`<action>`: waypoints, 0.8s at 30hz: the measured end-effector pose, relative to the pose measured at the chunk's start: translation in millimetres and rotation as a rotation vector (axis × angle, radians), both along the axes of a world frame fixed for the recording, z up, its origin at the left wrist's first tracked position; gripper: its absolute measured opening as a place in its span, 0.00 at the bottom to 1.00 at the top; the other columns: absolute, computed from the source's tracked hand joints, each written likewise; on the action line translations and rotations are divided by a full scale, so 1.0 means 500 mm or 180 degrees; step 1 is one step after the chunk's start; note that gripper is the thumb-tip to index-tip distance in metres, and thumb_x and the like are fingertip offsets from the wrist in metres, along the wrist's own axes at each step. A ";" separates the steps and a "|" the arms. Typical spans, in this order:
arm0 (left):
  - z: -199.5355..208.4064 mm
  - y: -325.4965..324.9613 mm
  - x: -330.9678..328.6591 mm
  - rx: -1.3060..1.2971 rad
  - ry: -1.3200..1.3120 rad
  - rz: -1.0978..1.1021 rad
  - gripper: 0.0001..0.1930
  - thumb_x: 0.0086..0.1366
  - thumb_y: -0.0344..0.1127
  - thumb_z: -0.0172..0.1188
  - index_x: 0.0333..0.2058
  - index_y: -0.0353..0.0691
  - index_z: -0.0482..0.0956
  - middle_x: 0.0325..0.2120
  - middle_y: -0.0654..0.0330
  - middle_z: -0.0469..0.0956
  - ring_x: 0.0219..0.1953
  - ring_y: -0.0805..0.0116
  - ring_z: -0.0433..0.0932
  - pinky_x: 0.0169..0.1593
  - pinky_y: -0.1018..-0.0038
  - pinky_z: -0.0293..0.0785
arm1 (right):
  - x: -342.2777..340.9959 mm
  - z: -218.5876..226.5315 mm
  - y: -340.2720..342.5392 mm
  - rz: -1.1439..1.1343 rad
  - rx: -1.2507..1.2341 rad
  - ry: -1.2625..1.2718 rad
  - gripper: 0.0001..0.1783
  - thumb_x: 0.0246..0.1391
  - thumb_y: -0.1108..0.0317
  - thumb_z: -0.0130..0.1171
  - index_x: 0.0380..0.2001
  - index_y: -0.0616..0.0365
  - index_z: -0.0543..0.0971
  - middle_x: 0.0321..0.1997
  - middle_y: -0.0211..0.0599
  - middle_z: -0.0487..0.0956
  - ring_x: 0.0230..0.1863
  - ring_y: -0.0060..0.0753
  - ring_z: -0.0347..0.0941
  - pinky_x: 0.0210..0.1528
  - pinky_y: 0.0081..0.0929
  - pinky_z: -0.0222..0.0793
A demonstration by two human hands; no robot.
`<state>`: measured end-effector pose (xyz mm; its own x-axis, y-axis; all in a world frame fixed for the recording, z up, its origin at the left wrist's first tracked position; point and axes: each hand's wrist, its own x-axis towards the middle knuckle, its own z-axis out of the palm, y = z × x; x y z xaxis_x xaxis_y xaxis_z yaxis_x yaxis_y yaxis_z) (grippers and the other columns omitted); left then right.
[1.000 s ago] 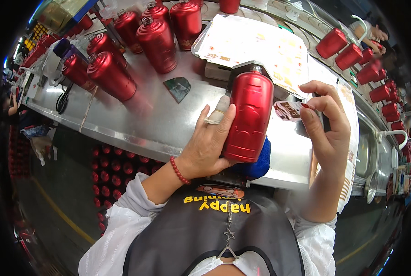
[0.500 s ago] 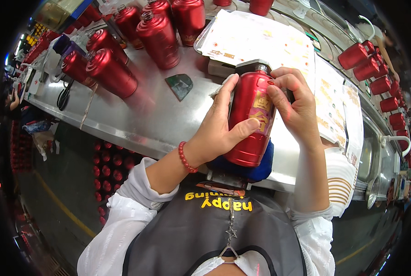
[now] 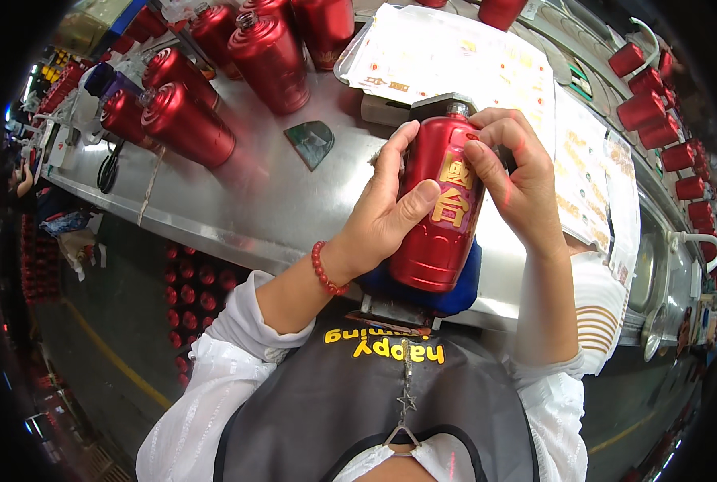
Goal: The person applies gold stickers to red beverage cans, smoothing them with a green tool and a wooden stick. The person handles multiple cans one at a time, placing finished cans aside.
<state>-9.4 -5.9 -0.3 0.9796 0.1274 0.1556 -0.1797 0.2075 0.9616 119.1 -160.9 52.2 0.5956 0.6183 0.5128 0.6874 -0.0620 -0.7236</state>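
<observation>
A glossy red bottle [image 3: 426, 253] with large gold characters on its front leans, neck away from me, on a dark blue cloth pad [image 3: 464, 281]. My left hand [image 3: 384, 210] is closed around its left side, the thumb lying across the front beside the gold characters. At the upper right, my right hand [image 3: 520, 173] is curled against the bottle's shoulder. Its thumb presses near the top of the characters, beside a small red spot; the other fingertips are partly hidden. A dark, flat, pointed piece [image 3: 310, 143] lies on the metal table to the left.
Several red bottles [image 3: 189, 128] stand at the back left of the metal table [image 3: 254, 205]. White printed sheets [image 3: 455, 60] lie behind the held bottle. More red bottles [image 3: 647, 112] line the far right, near a sink [image 3: 646, 265]. Crated red bottles sit below the table.
The gold characters have turned a little more toward me and look brighter. My left thumb has moved up and left off them. My right hand stays at the bottle's shoulder.
</observation>
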 end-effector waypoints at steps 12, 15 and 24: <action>0.005 -0.002 -0.005 0.0226 -0.0013 -0.0027 0.47 0.70 0.40 0.63 0.72 0.35 0.37 0.66 0.48 0.58 0.66 0.62 0.64 0.67 0.65 0.63 | 0.001 0.000 -0.001 0.0001 -0.0033 0.0022 0.10 0.56 0.71 0.67 0.30 0.63 0.75 0.42 0.42 0.78 0.41 0.36 0.75 0.44 0.28 0.73; 0.000 0.002 -0.005 0.0071 0.0065 -0.0046 0.46 0.71 0.40 0.60 0.73 0.36 0.36 0.66 0.49 0.59 0.64 0.63 0.66 0.65 0.66 0.66 | 0.000 0.004 0.000 0.0021 -0.0064 0.0128 0.10 0.56 0.71 0.67 0.29 0.63 0.75 0.42 0.42 0.78 0.41 0.36 0.75 0.44 0.29 0.73; 0.005 -0.003 -0.007 0.0076 0.0038 -0.0057 0.46 0.71 0.44 0.61 0.72 0.32 0.39 0.67 0.45 0.55 0.68 0.60 0.59 0.69 0.65 0.57 | 0.004 0.003 -0.001 0.0056 -0.0175 0.0009 0.12 0.61 0.67 0.64 0.30 0.62 0.73 0.45 0.41 0.77 0.45 0.32 0.72 0.50 0.26 0.69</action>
<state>-12.8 -7.5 2.3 0.9835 0.1063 0.1466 -0.1647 0.1877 0.9683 121.1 -161.6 53.5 0.5858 0.6559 0.4762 0.6867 -0.0895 -0.7214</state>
